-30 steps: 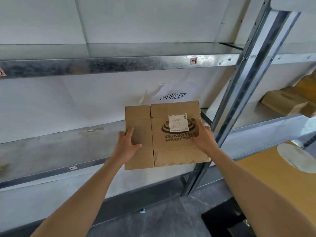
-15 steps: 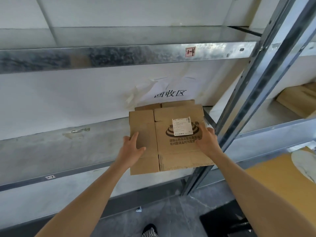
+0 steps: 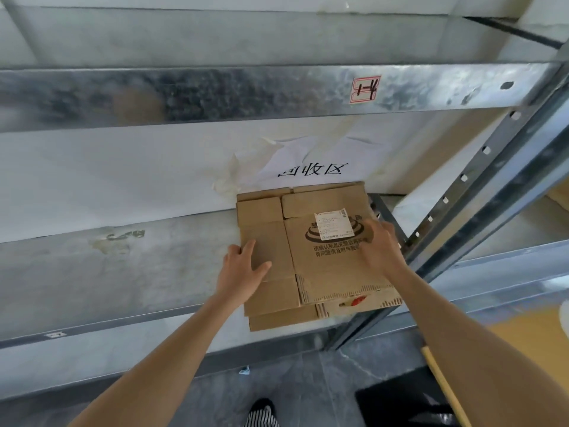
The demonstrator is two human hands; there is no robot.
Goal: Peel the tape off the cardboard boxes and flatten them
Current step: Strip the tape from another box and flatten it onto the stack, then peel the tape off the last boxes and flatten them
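A flattened brown cardboard box [image 3: 326,266] with a white shipping label and black print lies on top of another flattened box [image 3: 283,320] on the metal shelf [image 3: 129,272]. My left hand [image 3: 243,269] rests on the box's left part, fingers spread and straight. My right hand [image 3: 380,251] lies on the box's right side next to the label, its fingers blurred and loosely bent over the cardboard.
A steel upright [image 3: 462,211] of the rack stands right beside the stack. An upper shelf beam [image 3: 277,90] runs overhead. A paper sign [image 3: 311,167] hangs on the back wall. A wooden tabletop [image 3: 523,349] sits at lower right, a shoe [image 3: 261,414] on the floor.
Both hands have pushed the flattened box away onto the shelf, so it now lies on the stack. The view has moved closer and lower.
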